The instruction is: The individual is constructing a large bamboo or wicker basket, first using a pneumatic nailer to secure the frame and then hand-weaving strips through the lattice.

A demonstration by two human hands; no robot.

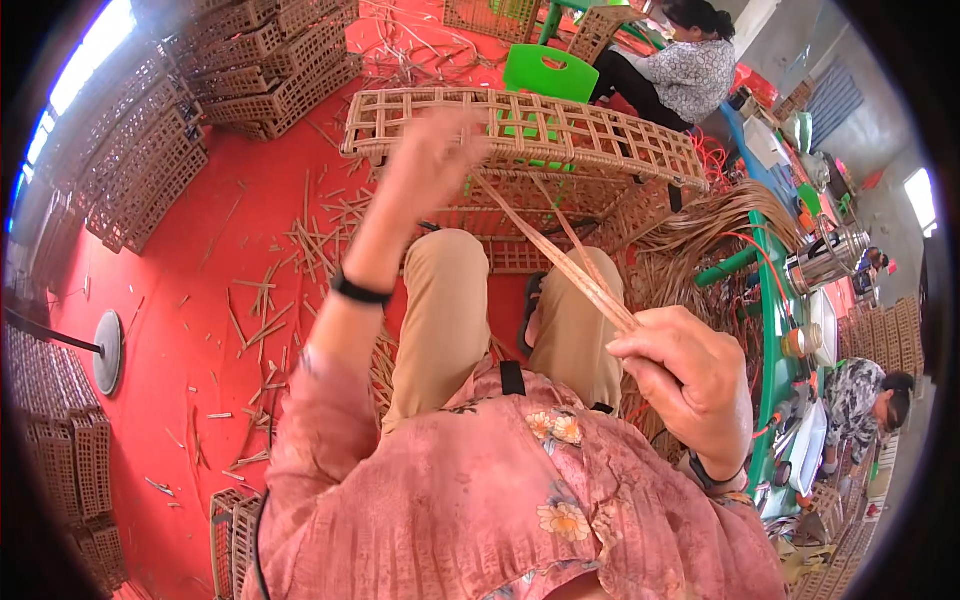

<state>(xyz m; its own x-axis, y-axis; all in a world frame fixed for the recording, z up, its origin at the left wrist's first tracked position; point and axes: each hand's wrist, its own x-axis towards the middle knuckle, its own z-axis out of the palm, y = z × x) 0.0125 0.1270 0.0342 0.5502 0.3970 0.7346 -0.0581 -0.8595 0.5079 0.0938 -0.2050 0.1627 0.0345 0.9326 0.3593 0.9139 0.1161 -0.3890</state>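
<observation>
A woven wicker basket [600, 150] with an open lattice side stands in front of my knees. My right hand [690, 380] is closed in a pinch on a flat tan wicker strip [555, 258]. The strip stretches up and left from my fingers to the underside of the basket's upper panel, and a second thinner length runs beside it. Over the left part of that panel is my left hand [435, 150], smeared by motion. Its fingers are too blurred to read, and whether it touches the weave cannot be made out.
Cut strip scraps [265, 320] litter the red floor on my left. Stacked baskets [265, 70] rise at the far left. A green chair [548, 72] stands beyond the basket, near a seated person [680, 70]. Long strips [690, 235] lie bundled beside the green table [768, 330].
</observation>
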